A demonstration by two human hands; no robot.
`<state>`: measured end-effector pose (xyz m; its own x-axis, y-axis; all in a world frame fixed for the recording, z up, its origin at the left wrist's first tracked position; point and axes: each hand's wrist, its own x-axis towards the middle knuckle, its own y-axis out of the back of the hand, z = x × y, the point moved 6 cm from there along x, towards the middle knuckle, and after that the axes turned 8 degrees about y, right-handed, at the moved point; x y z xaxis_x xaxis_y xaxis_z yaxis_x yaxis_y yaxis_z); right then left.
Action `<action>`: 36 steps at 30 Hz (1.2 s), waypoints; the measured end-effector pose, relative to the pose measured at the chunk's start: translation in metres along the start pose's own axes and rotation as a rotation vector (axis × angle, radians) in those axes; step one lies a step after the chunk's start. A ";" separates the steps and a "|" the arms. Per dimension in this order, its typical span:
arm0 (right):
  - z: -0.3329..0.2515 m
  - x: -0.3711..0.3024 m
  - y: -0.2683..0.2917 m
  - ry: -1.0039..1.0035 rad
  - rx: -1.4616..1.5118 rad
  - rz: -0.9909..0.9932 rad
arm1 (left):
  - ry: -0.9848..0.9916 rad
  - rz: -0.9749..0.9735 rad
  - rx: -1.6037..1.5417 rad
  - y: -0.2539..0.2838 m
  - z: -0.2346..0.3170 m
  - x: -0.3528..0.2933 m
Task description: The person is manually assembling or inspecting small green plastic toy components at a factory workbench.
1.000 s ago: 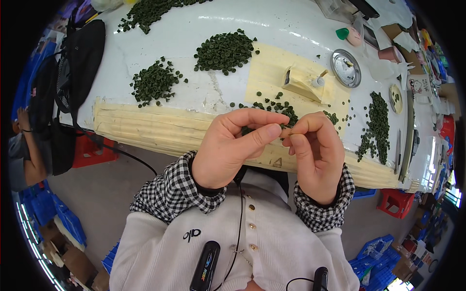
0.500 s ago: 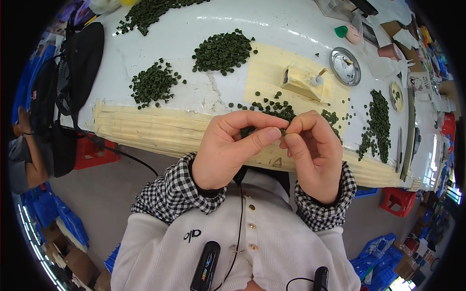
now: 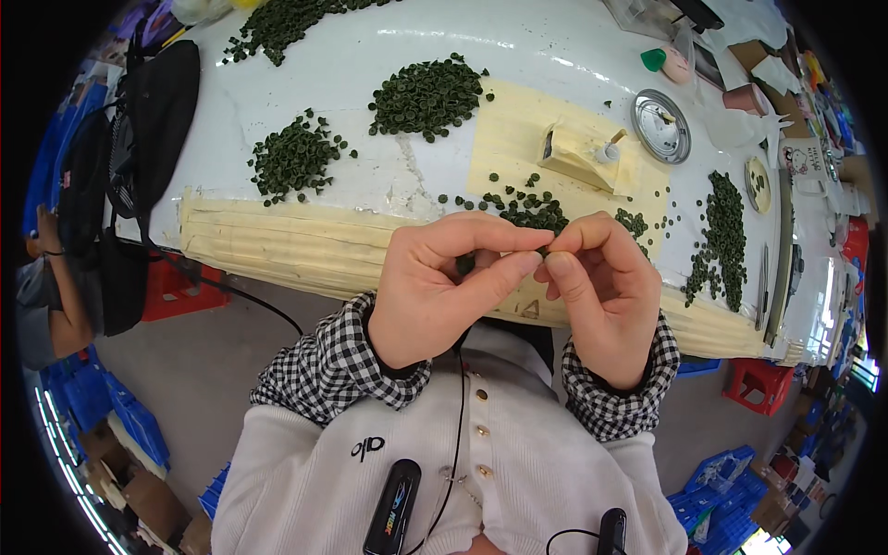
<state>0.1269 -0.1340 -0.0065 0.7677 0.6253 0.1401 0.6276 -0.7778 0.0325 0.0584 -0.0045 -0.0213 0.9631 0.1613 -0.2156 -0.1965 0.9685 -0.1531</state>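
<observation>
My left hand (image 3: 442, 289) and my right hand (image 3: 606, 294) meet above the table's front edge. A small dark green piece (image 3: 543, 251) sits between their pinched fingertips, mostly covered by them. Both hands are closed on it. Just beyond my fingers lies a loose pile of small dark green round pieces (image 3: 535, 211), cap-like in shape. Some further green pieces (image 3: 465, 263) show under my left hand's curled fingers; whether it holds them I cannot tell.
Larger heaps of the pieces lie at the left (image 3: 294, 159), middle (image 3: 427, 97) and right (image 3: 723, 231). A yellow-taped block (image 3: 578, 159) with a peg stands beyond my hands. Near it are a round metal dish (image 3: 660, 126) and tweezers (image 3: 763, 285). A black bag (image 3: 159, 129) hangs at the left edge.
Both hands stay pinched together over the small green piece. My right hand has shifted very slightly right, and the fingertips have moved a little. The piles look the same.
</observation>
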 end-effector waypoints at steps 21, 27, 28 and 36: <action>-0.012 0.002 0.005 0.157 -0.198 0.021 | 0.106 -0.013 -0.109 -0.001 -0.009 0.004; -0.009 0.000 0.005 0.078 -0.087 0.031 | 0.082 0.005 -0.041 -0.001 -0.005 0.002; -0.009 0.000 0.005 0.059 -0.072 0.031 | 0.074 0.003 -0.034 -0.001 -0.005 0.002; -0.008 0.002 0.005 0.029 -0.067 -0.017 | 0.080 0.001 -0.039 -0.001 -0.006 0.001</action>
<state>0.1302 -0.1371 0.0017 0.7526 0.6369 0.1674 0.6295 -0.7704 0.1012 0.0587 -0.0065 -0.0271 0.9455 0.1450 -0.2916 -0.2057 0.9600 -0.1897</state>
